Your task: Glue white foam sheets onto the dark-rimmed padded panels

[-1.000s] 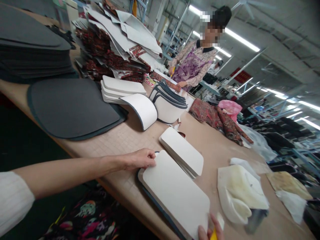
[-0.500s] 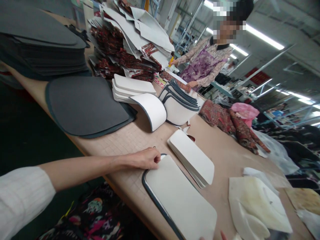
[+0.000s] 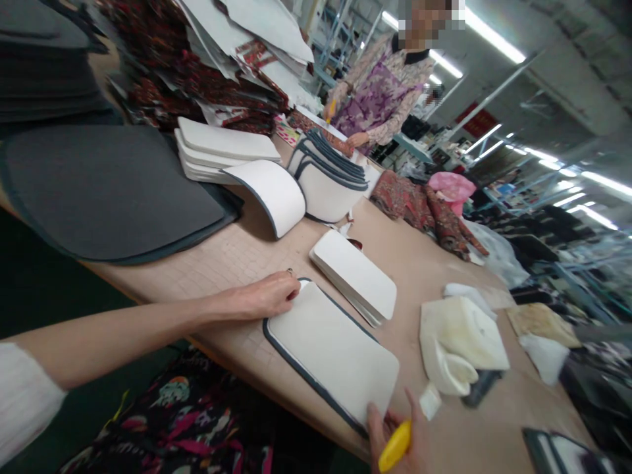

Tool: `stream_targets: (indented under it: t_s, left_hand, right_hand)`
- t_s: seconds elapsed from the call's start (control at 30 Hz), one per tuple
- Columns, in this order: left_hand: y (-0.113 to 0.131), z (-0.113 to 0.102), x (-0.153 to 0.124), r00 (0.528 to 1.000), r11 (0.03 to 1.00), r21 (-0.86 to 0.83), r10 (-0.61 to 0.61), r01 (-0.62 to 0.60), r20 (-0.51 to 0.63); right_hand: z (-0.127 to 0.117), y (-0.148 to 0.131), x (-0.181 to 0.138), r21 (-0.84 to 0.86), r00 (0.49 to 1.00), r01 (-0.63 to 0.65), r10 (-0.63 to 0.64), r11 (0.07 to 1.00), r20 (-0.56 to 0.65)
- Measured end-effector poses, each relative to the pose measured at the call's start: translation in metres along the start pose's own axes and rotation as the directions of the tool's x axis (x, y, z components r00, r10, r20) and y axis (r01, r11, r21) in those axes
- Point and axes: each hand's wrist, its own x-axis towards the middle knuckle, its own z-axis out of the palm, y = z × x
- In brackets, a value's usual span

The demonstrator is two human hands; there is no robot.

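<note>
A cream rounded-corner panel [image 3: 340, 352] lies on a slightly larger dark-edged panel [image 3: 316, 388] at the table's near edge; the dark rim shows along its sides. My left hand [image 3: 271, 294] has its fingers closed at the panel's far left corner. At the near right end, my right hand [image 3: 395, 431] holds a yellow-handled tool [image 3: 395, 446], whose working end I cannot make out. Fingers of that hand touch the panel's edge. Just beyond the panel rests a small stack of similar cream pieces [image 3: 353, 270].
Dark grey sheets [image 3: 108, 191] lie at left, beside stacked white pads [image 3: 227, 141] and curved dark-edged panels [image 3: 336, 191]. Piled patterned material [image 3: 197, 72] stands behind. Cream foam pieces [image 3: 459, 336] lie at right. A co-worker [image 3: 380, 99] stands across the table holding something yellow.
The view has shifted, so most things appear further left and higher. My right hand, barely visible before, now shows with the yellow-handled tool. My left hand stays at the same corner.
</note>
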Motion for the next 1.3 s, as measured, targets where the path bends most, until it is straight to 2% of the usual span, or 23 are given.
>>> stream_targets:
  t_s: [0.13,0.23,0.37,0.53,0.67,0.77,0.83,0.93,1.07,1.17,1.3]
  left_hand:
    - [0.002,0.002,0.008,1.0,0.989,0.15,-0.003,0.0,0.019]
    - [0.004,0.001,0.012,0.999,0.975,0.222,0.01,-0.02,0.046]
    - [0.008,-0.002,0.013,0.998,0.969,0.248,0.005,-0.019,0.057]
    - [0.005,-0.003,0.015,0.999,0.977,0.213,0.002,-0.014,0.053]
    - [0.005,-0.005,0.016,0.997,0.977,0.215,-0.01,-0.006,0.075]
    - [0.009,-0.004,0.014,0.995,0.969,0.245,-0.045,0.023,0.085]
    - [0.012,0.0,0.011,0.999,0.95,0.313,-0.028,0.016,0.036]
    - [0.013,0.01,0.007,0.995,0.874,0.479,0.104,-0.085,-0.012]
    - [0.002,0.025,0.004,0.955,0.805,0.519,0.284,-0.288,0.09]
    - [-0.004,0.028,0.0,0.95,0.804,0.507,0.285,-0.311,0.13]
    - [-0.001,0.018,-0.007,0.932,0.805,0.47,0.314,-0.362,0.181]
  right_hand:
    - [-0.005,0.013,0.003,-0.026,1.0,0.017,-0.017,1.0,-0.012]
    - [-0.007,0.019,0.011,-0.024,0.999,0.046,-0.046,0.999,0.03]
    - [-0.009,0.015,0.017,-0.014,0.995,0.048,-0.046,0.999,0.086]
    - [-0.011,0.013,0.016,0.019,0.993,0.074,-0.075,0.997,0.089]
    - [-0.006,0.018,0.016,0.023,0.995,0.037,-0.039,0.999,0.094]
    - [-0.001,0.022,0.014,-0.01,0.997,0.058,-0.057,0.998,0.053]
    - [0.001,0.021,0.012,-0.051,0.995,0.096,-0.095,0.994,0.023]
    - [0.002,0.018,0.009,-0.094,0.992,0.128,-0.127,0.987,0.012]
    - [0.005,0.018,0.008,-0.031,0.994,0.102,-0.103,0.994,-0.045]
    - [0.012,0.025,0.01,-0.008,0.994,0.065,-0.066,0.998,-0.092]
    - [0.02,0.033,0.013,-0.007,0.988,0.053,-0.053,0.999,-0.145]
